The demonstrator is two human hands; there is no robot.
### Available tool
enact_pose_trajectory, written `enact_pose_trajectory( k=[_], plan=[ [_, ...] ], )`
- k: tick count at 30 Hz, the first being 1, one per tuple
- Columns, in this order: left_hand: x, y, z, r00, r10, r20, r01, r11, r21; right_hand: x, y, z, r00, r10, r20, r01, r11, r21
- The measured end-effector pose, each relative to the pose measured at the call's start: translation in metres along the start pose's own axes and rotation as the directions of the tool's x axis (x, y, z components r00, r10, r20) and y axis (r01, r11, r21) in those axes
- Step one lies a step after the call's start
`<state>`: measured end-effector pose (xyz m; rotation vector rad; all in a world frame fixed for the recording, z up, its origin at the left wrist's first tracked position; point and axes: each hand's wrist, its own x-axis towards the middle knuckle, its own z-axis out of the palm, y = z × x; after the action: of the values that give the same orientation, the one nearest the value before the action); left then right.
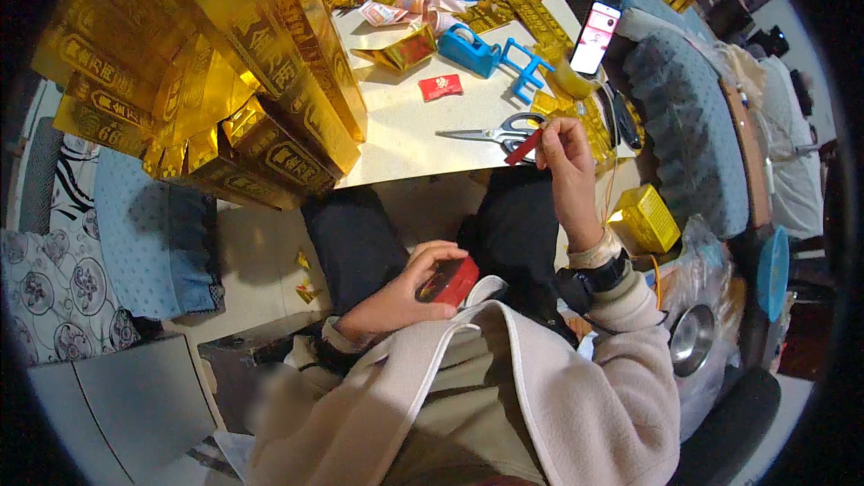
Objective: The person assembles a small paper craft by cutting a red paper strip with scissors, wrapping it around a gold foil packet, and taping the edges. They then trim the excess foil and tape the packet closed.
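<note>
My left hand [405, 297] grips a small red box [460, 283] close to my lap, its dark side facing up and to the left. Raised at the table's front edge, my right hand [567, 155] pinches a narrow dark-red strip [524, 148] between thumb and fingers. Just behind that strip lie scissors [482, 135] with grey-and-black handles, blades pointing left. Farther back on the white table [398, 142] is a flat red packet [441, 88] with a pale print. A blue tape dispenser [470, 50] stands beyond it, beside a blue plastic frame [525, 71].
Tall folded gold-foil paper pieces [270, 47] crowd the table's left side. A lit phone [595, 37] leans at the right, by a roll of clear tape [574, 77]. Rolled printed papers [432, 3] cover the back. A yellow-gold box [644, 219] and a metal bowl [692, 339] sit low right.
</note>
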<state>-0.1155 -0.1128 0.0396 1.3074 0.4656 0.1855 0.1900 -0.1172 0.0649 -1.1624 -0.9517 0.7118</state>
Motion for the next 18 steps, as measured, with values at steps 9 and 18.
enact_pose_trajectory(
  k=[9,18],
  plan=[
    [-0.022,-0.006,0.001,0.994,-0.035,-0.104,0.055,0.978,0.199,0.002,0.001,0.0,0.996,0.044,-0.074,-0.038,0.996,0.082],
    [0.084,0.022,-0.04,0.699,0.347,-0.626,-0.611,0.745,-0.269,0.018,-0.009,-0.01,0.987,0.013,-0.158,0.005,0.993,0.117]
  ],
)
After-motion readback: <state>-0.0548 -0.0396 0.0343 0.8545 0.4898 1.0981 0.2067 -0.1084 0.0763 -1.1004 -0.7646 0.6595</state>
